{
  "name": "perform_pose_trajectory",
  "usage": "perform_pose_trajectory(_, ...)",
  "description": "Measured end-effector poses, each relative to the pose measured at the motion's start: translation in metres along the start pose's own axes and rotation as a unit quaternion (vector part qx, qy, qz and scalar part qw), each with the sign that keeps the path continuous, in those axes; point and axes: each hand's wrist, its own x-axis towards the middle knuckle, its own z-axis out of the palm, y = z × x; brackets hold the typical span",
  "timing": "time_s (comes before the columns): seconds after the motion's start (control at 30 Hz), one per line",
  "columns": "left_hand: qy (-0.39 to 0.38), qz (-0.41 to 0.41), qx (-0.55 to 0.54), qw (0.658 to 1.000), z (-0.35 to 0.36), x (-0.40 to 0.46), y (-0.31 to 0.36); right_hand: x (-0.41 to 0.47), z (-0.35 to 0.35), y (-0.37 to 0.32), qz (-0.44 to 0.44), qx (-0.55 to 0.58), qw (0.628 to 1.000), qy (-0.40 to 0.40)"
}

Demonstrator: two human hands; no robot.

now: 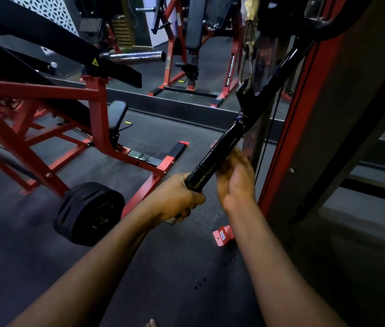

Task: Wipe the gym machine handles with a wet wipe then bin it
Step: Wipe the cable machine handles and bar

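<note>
A black bar handle (219, 149) hangs slanted from a cable clip (248, 53) on the machine at the right. My left hand (177, 199) grips the bar's lower end. My right hand (235, 178) is blurred and lies against the bar's right side just above the left hand, fingers wrapped toward the grip. No wet wipe shows; it may be hidden under the right hand's fingers.
A red-framed plate-loaded machine (97, 107) with a black weight plate (90, 213) stands to the left. The red cable-machine upright (302, 114) is close on the right. A mirror (186, 43) runs along the back wall. Dark rubber floor with small drops (201, 282) lies below.
</note>
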Motion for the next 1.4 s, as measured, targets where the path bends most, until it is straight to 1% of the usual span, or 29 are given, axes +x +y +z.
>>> perform_pose_trajectory(0.03,0.003,0.001,0.004,1.0,0.0,-0.001,0.0,-0.005,-0.007,0.002,-0.023,-0.033,0.999,-0.004)
perform_pose_trajectory(0.07,0.006,0.005,0.009,1.0,0.0,-0.002,0.001,-0.009,-0.015,0.001,-0.06,-0.097,0.993,-0.011)
perform_pose_trajectory(0.1,0.008,0.012,0.017,1.0,-0.001,-0.003,0.001,-0.012,-0.022,-0.002,-0.112,-0.188,0.976,-0.017)
perform_pose_trajectory(0.13,0.011,0.022,0.022,0.999,-0.002,-0.004,0.0,-0.014,-0.027,-0.007,-0.173,-0.284,0.943,-0.024)
perform_pose_trajectory(0.17,0.014,0.032,0.025,0.999,-0.004,-0.006,-0.001,-0.017,-0.029,-0.014,-0.237,-0.362,0.901,-0.031)
perform_pose_trajectory(0.2,0.018,0.043,0.026,0.999,-0.004,-0.008,-0.002,-0.019,-0.028,-0.023,-0.298,-0.416,0.859,-0.034)
perform_pose_trajectory(0.3,0.044,0.087,0.019,0.995,0.0,-0.015,-0.007,-0.014,-0.016,-0.049,-0.439,-0.478,0.76,-0.024)
perform_pose_trajectory(0.37,0.067,0.12,0.005,0.991,0.005,-0.018,-0.012,-0.004,-0.012,-0.058,-0.493,-0.502,0.71,-0.032)
perform_pose_trajectory(0.4,0.083,0.134,0.007,0.987,0.008,-0.019,-0.015,0.0,-0.01,-0.06,-0.502,-0.515,0.694,-0.043)
perform_pose_trajectory(0.5,0.116,0.158,0.006,0.981,0.012,-0.022,-0.02,0.001,-0.004,-0.055,-0.487,-0.586,0.644,-0.067)
perform_pose_trajectory(0.57,0.116,0.165,-0.009,0.979,0.012,-0.024,-0.022,-0.006,-0.002,-0.05,-0.485,-0.617,0.615,-0.08)
perform_pose_trajectory(0.67,0.117,0.167,-0.016,0.979,0.012,-0.028,-0.022,-0.02,-0.002,-0.043,-0.475,-0.641,0.588,-0.131)
perform_pose_trajectory(0.83,0.07,0.147,0.002,0.987,0.008,-0.035,-0.027,-0.038,-0.008,-0.035,-0.458,-0.696,0.507,-0.221)
perform_pose_trajectory(0.9,0.08,0.155,0.007,0.985,0.008,-0.037,-0.031,-0.034,-0.004,-0.049,-0.457,-0.716,0.469,-0.24)
perform_pose_trajectory(0.93,0.097,0.159,0.016,0.982,0.009,-0.038,-0.033,-0.028,-0.001,-0.058,-0.461,-0.725,0.455,-0.235)
perform_pose_trajectory(0.97,0.114,0.164,0.029,0.979,0.011,-0.038,-0.034,-0.02,0.002,-0.067,-0.469,-0.728,0.45,-0.218)
perform_pose_trajectory(1.03,0.136,0.174,0.044,0.974,0.016,-0.037,-0.038,-0.011,0.007,-0.078,-0.478,-0.719,0.471,-0.181)
perform_pose_trajectory(1.07,0.142,0.177,0.043,0.973,0.018,-0.035,-0.04,-0.01,0.008,-0.076,-0.48,-0.715,0.479,-0.173)
perform_pose_trajectory(1.1,0.148,0.179,0.042,0.972,0.019,-0.034,-0.042,-0.014,0.007,-0.069,-0.479,-0.715,0.479,-0.173)
perform_pose_trajectory(1.13,0.155,0.181,0.041,0.97,0.02,-0.033,-0.043,-0.02,0.004,-0.06,-0.476,-0.718,0.473,-0.186)
perform_pose_trajectory(1.2,0.166,0.181,0.039,0.969,0.02,-0.032,-0.045,-0.034,-0.001,-0.047,-0.461,-0.724,0.455,-0.236)
perform_pose_trajectory(1.27,0.175,0.183,0.037,0.967,0.02,-0.033,-0.045,-0.034,-0.001,-0.051,-0.445,-0.736,0.428,-0.279)
perform_pose_trajectory(1.33,0.186,0.187,0.038,0.964,0.02,-0.033,-0.047,-0.024,0.006,-0.064,-0.453,-0.742,0.414,-0.27)
perform_pose_trajectory(1.4,0.191,0.191,0.043,0.962,0.021,-0.035,-0.049,-0.018,0.01,-0.069,-0.465,-0.736,0.431,-0.237)
